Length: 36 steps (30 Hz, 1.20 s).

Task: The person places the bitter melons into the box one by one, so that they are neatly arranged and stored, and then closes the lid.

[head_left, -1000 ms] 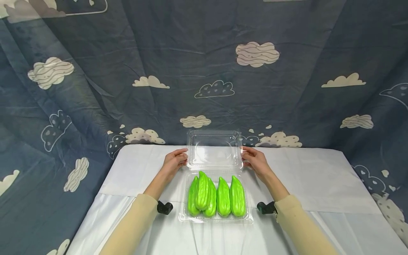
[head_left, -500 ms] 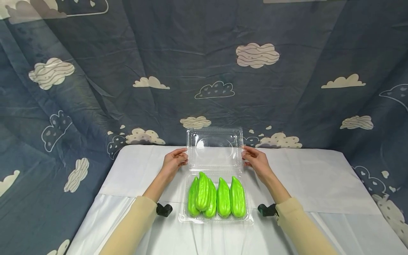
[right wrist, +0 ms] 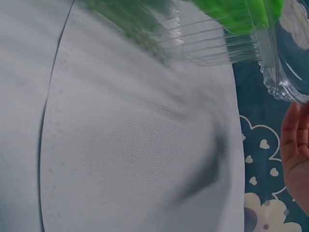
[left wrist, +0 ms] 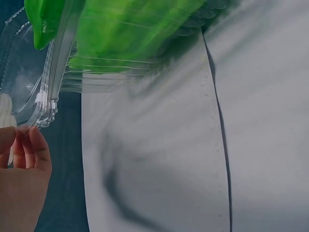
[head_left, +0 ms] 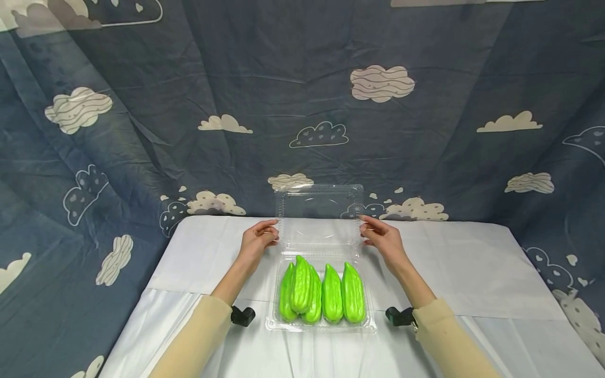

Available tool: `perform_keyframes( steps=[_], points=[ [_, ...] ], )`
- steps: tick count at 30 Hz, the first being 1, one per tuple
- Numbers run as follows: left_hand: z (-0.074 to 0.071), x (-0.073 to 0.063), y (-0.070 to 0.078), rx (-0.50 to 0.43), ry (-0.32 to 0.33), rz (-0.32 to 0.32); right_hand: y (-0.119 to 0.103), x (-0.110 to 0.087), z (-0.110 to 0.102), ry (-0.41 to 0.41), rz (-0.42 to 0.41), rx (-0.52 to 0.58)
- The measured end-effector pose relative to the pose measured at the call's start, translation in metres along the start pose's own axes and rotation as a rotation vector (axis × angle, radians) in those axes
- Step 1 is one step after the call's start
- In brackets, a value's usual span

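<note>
A clear plastic clamshell container [head_left: 321, 328] lies on the white cloth with several bright green bitter melons [head_left: 331, 294] in its base. One of them rests on top of others at the left. Its transparent lid [head_left: 319, 233] stands raised behind the base. My left hand [head_left: 256, 244] pinches the lid's left edge between thumb and fingers, and in the left wrist view those fingers [left wrist: 38, 147] meet its corner. On the opposite side, my right hand [head_left: 383, 241] holds the right edge; part of this hand is cut off in the right wrist view.
White cloth [head_left: 463, 262] covers the table. A dark blue curtain [head_left: 302, 105] with pale clouds hangs right behind the table's far edge. Black wrist mounts [head_left: 243, 316] stick out inward from the sleeves, on either side of the container.
The lid has tilted, its upper edge now higher and wider in the head view. Both hands keep their hold with barely any shift, and the melons lie as before.
</note>
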<state>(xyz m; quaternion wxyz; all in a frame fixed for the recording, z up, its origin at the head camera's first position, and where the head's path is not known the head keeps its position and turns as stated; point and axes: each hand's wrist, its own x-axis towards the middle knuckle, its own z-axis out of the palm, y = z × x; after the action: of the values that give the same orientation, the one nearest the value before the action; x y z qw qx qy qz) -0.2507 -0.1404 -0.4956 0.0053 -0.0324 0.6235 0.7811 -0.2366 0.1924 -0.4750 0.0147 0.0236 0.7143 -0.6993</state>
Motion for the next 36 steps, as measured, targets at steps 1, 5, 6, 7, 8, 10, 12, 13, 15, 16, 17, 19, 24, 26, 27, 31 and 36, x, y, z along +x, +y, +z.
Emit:
perform_keyframes(
  steps=[1, 5, 6, 7, 8, 10, 12, 13, 15, 16, 17, 19, 24, 26, 27, 31, 36],
  points=[
    [0.000, -0.001, 0.000, 0.007, 0.000, 0.011, -0.003, -0.003, 0.000, -0.002, -0.006, 0.003],
    [-0.001, -0.003, 0.000, 0.033, -0.003, 0.050, -0.005, -0.008, 0.000, -0.001, -0.041, 0.004],
    [-0.001, -0.003, 0.000, 0.036, -0.005, 0.058, -0.003, -0.007, -0.001, 0.003, -0.049, 0.009],
    [-0.001, -0.004, 0.000, 0.038, -0.006, 0.064, -0.001, -0.007, -0.002, 0.004, -0.058, 0.011],
    [-0.001, -0.004, 0.000, 0.040, -0.008, 0.071, 0.002, -0.006, -0.003, 0.003, -0.074, 0.007],
    [-0.002, -0.006, 0.001, 0.039, -0.011, 0.081, 0.008, -0.004, -0.004, 0.004, -0.111, 0.002],
    [-0.002, -0.008, 0.002, 0.038, -0.016, 0.093, 0.013, -0.003, -0.006, 0.006, -0.149, -0.011],
    [-0.002, -0.009, 0.003, 0.035, -0.019, 0.099, 0.015, -0.003, -0.006, 0.005, -0.170, -0.018],
    [-0.002, -0.011, 0.004, 0.035, -0.023, 0.113, 0.016, -0.003, -0.007, 0.008, -0.205, -0.030],
    [-0.002, -0.012, 0.005, 0.040, -0.025, 0.120, 0.016, -0.003, -0.007, 0.011, -0.214, -0.031],
    [-0.002, -0.012, 0.006, 0.047, -0.028, 0.129, 0.016, -0.004, -0.008, 0.009, -0.223, -0.034],
    [-0.002, -0.015, 0.009, 0.065, -0.034, 0.140, 0.015, -0.005, -0.008, 0.005, -0.238, -0.043],
    [-0.004, -0.017, 0.011, 0.124, -0.042, 0.198, 0.012, -0.009, -0.007, 0.000, -0.271, -0.057],
    [-0.005, -0.016, 0.009, 0.140, -0.039, 0.225, 0.012, -0.011, -0.007, 0.003, -0.286, -0.066],
    [-0.005, -0.017, 0.010, 0.146, -0.038, 0.229, 0.011, -0.012, -0.007, 0.004, -0.292, -0.070],
    [-0.005, -0.020, 0.014, 0.153, -0.044, 0.225, 0.009, -0.016, -0.006, 0.011, -0.308, -0.087],
    [-0.002, -0.022, 0.023, 0.159, -0.090, 0.246, 0.007, -0.019, -0.005, 0.022, -0.318, -0.094]
  ],
)
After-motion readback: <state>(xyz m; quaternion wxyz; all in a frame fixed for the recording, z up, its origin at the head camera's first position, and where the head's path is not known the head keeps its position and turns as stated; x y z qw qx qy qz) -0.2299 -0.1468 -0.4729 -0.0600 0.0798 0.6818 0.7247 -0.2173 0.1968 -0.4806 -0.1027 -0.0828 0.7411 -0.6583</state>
